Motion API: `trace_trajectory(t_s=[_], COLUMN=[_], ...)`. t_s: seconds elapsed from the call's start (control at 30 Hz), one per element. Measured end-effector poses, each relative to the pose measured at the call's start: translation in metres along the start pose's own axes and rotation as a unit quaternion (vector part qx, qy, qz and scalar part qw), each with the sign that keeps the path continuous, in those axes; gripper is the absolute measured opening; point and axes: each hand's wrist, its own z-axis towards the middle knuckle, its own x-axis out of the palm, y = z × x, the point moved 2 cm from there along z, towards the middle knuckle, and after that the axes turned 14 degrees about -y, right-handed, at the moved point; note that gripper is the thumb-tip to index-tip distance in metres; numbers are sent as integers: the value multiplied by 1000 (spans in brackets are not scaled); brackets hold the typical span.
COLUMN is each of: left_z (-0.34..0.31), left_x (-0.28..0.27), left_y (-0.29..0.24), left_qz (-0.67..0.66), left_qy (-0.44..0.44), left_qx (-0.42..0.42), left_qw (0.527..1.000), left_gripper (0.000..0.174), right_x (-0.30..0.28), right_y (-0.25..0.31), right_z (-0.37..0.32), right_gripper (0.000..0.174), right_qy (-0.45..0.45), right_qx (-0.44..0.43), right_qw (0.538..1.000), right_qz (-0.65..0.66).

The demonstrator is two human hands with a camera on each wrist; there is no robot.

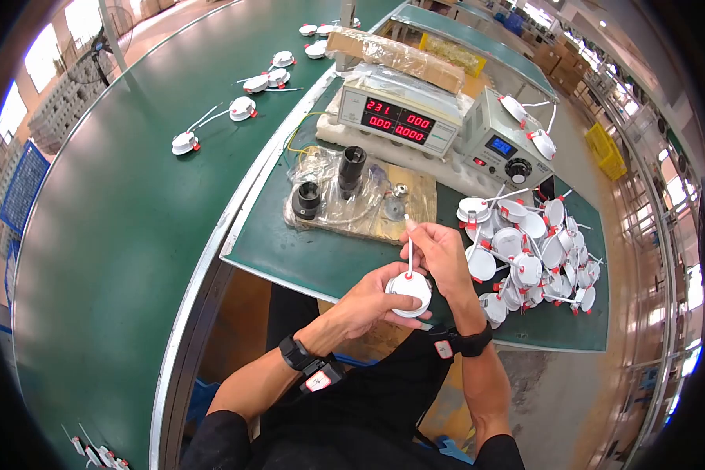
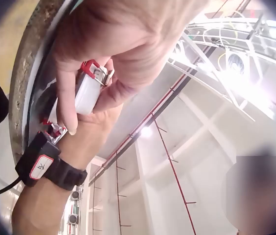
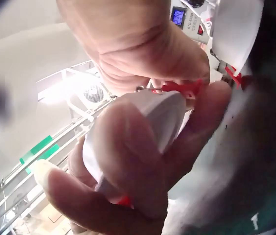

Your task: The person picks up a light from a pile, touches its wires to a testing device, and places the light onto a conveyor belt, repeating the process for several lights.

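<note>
A round white lamp (image 1: 410,291) with red clips is gripped by my left hand (image 1: 372,300), thumb across its face and fingers beneath. Its white cable (image 1: 410,254) stands up towards my right hand (image 1: 440,254), whose thumb and fingers pinch the cable's upper end. The left wrist view shows the lamp's white side (image 2: 86,94) and a red clip (image 2: 93,69) between the fingers of my left hand (image 2: 111,54). Close in the right wrist view is the white lamp body (image 3: 143,115), with fingers around it and my right hand (image 3: 138,44) above.
Many white lamps (image 1: 526,268) lie piled at the right of the green bench. Behind are a meter with red digits (image 1: 399,115), a grey box with a dial (image 1: 509,145) and a wooden board (image 1: 419,196) with black cylinders (image 1: 352,168). More lamps (image 1: 243,109) lie on the left green surface (image 1: 133,235).
</note>
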Motion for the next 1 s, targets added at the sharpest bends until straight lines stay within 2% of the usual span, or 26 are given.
trace_trajectory(t_s=[0.1, 0.47, 0.57, 1.0], left_z=[4, 36, 39, 35], left_x=[1, -5, -7, 0], left_y=[-7, -16, -15, -30], left_qz=[-7, -48, -50, -44], left_qy=[27, 33, 30, 24], left_qx=[-16, -34, -31, -33], left_qw=[999, 998, 998, 998], left_gripper=[48, 44, 44, 44], right_x=[-5, -1, -3, 0], right_y=[-3, -13, -19, -6], right_z=[7, 41, 49, 52], right_gripper=[30, 32, 34, 30], right_qy=[24, -11, -18, -33], right_qx=[67, 26, -12, 14], right_qw=[997, 999, 998, 995], right_qz=[39, -32, -55, -90])
